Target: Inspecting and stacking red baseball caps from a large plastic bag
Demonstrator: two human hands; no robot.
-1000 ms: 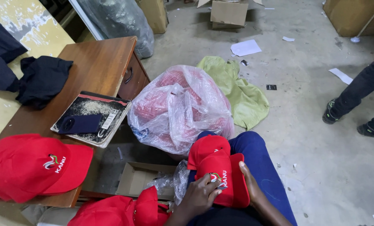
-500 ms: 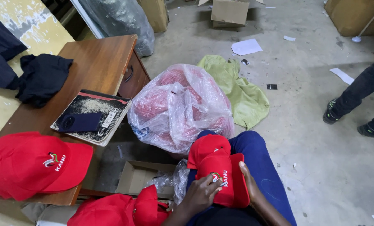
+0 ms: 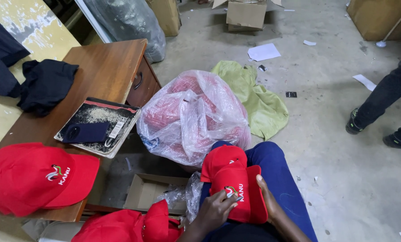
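Note:
A red cap [image 3: 236, 188] with a small stitched emblem lies on my lap, over my blue trousers. My left hand [image 3: 214, 210] rests on its front panel, fingers curled at the emblem. My right hand [image 3: 268, 201] holds the cap's right side, with the fingers along the brim edge. A second red cap [image 3: 222, 157] sits stacked just behind the first. More red caps [image 3: 128, 224] lie piled low at the left of my lap.
A clear plastic bag [image 3: 191, 116] full of red caps stands before my knees. A wooden desk [image 3: 106, 67] at the left bears a red cap [image 3: 34, 177], a dark notebook [image 3: 97, 125] and black cloth [image 3: 45, 85]. A green cloth [image 3: 259, 98], cardboard boxes and another person's legs [image 3: 384, 107] are on the floor.

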